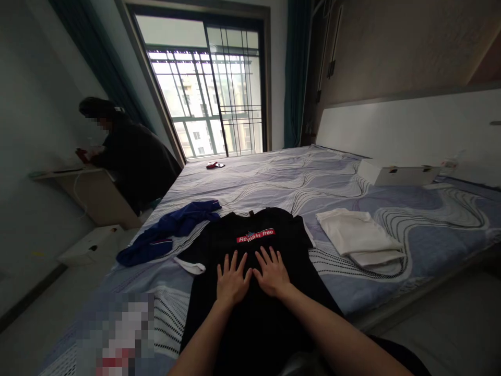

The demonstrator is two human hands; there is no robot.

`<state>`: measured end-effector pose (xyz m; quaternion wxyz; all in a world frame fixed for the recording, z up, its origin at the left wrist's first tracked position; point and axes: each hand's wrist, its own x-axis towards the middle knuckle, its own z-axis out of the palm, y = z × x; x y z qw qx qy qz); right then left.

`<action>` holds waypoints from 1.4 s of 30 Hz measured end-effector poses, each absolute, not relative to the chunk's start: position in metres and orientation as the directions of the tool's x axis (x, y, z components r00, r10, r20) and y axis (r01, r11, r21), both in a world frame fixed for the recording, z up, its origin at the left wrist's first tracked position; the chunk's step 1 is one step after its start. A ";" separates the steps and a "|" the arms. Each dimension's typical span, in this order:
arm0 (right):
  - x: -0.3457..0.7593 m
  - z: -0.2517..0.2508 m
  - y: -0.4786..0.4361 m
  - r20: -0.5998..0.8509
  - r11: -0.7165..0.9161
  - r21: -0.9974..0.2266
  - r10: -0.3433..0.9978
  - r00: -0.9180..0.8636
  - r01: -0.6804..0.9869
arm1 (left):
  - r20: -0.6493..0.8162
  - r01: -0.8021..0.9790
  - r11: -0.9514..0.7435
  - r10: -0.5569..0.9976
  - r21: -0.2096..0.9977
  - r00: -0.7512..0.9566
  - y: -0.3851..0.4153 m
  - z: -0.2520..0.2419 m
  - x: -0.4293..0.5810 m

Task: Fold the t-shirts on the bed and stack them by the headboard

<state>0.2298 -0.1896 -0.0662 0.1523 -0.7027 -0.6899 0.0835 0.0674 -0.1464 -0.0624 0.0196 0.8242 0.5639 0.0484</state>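
A black T-shirt (250, 308) with white sleeve cuffs and a red chest print reading "Remain free" lies spread on the bed, collar pointing away from me. Both of my hands rest on its chest, just below the print. My left hand (231, 282) lies flat with fingers spread. Beside it my right hand (272, 274) is flat as well, fingers apart, and the two thumbs come close together. Nothing is held in either hand. To the left lies a crumpled blue garment (172, 224); to the right sits a folded white cloth (356, 235).
The bed (266, 183) has a patterned sheet. A white box (397, 172) stands by the headboard, and a small red item (212, 165) lies at the far edge. At left, a person in dark clothes (135, 151) leans over a desk (86, 190). A blurred patch covers the lower left.
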 end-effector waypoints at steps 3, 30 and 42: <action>0.232 -0.068 -0.159 0.085 -0.035 -0.321 0.994 0.066 0.946 | 0.034 0.944 -0.315 0.949 0.095 0.313 -0.117 -0.062 0.077; 0.372 -0.072 0.088 0.203 -0.371 -0.380 0.860 0.468 0.847 | 0.315 0.952 -0.107 0.949 0.288 0.011 0.135 -0.061 0.086; 0.370 -0.076 0.115 0.353 -0.278 -0.260 0.864 0.359 0.925 | 0.330 0.965 0.033 0.936 0.259 -0.121 0.141 -0.064 0.091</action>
